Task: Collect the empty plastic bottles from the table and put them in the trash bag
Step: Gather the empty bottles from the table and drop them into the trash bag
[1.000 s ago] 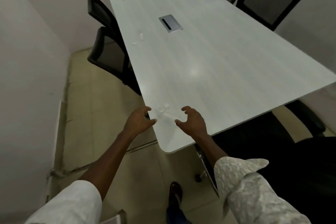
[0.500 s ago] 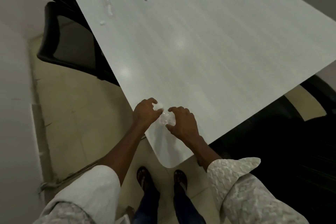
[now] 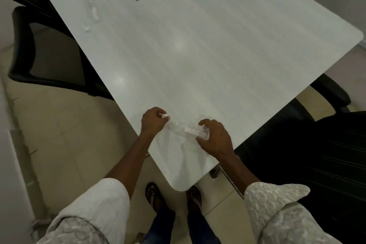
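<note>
The right hand grips one end of a clear bottle that lies on its side near the table's near corner. The left hand pinches a white cap just inside the table's left edge. A second bottle lies farther up that edge.

1. We held both bare forearms stretched forward, side by side.
2. Our left hand pinched a small white cap.
3. Our right hand curled round the clear bottle.
</note>
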